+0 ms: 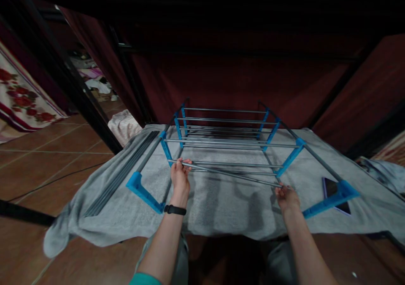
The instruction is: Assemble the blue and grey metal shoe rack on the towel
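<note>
A thin grey metal rod (234,175) slants across the near part of a rack frame. My left hand (180,176) has its fingers closed around the rod's left end, close to a blue plastic bracket (166,149). At the lower right, my right hand (287,197) pinches the other end. The rack, with blue brackets and grey tubes (232,142), lies on a grey cloth (215,209). Several crossbars span its far and middle parts. Its two nearest brackets, left (144,192) and right (332,198), flank my hands.
Several loose grey rods (123,173) lie side by side on the cloth at the left. A phone (336,194) rests at the right, partly behind the near right bracket. Dark red curtains (240,82) hang behind, between black posts (72,78). A cable (63,178) crosses the tiled floor.
</note>
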Tool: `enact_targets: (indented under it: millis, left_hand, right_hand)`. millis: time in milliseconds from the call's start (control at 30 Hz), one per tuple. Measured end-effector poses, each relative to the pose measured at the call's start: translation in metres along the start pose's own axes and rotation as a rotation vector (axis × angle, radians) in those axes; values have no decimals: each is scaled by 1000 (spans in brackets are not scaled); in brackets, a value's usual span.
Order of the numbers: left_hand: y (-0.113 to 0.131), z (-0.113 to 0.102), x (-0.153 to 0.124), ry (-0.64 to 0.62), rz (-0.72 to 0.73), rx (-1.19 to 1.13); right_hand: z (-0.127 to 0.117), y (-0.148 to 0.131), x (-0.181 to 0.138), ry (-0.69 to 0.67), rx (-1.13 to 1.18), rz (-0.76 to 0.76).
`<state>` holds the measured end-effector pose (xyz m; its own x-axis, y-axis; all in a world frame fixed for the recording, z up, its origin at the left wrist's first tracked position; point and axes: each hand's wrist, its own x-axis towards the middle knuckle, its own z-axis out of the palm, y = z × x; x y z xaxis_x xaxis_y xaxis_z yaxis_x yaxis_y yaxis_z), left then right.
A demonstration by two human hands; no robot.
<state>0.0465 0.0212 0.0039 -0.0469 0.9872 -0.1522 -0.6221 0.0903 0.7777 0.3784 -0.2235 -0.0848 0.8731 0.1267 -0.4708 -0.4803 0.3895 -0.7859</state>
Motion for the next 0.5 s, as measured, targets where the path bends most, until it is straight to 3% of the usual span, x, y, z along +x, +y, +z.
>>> enact_targets:
  millis: [500]
  left_hand:
    - [-37,26,-35,-273,3,129]
  right_hand:
    - [13,0,-13,35,-1,44]
